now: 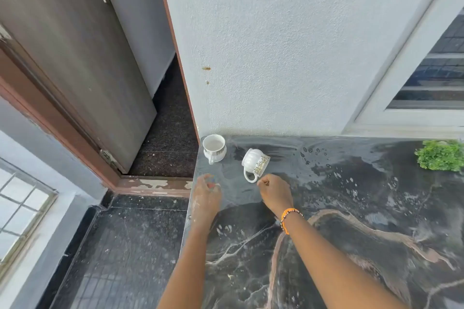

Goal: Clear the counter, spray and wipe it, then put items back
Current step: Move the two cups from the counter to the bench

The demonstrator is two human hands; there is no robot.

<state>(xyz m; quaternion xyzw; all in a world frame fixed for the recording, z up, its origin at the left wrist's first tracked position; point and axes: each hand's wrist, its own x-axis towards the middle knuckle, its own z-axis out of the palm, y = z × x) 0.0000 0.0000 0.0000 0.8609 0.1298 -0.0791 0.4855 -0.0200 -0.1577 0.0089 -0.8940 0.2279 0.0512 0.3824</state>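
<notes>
A dark marbled desk was seen, wet with droplets. An upright white cup was set at its far left corner by the wall. Just right of that cup, a second white cup was tipped on its side, handle toward the person. The right hand was curled just beside that handle; whether it was touched could not be told. The left hand, blurred, was held near the upright cup, its fingers unreadable. A green plant was seen far right of the cups.
</notes>
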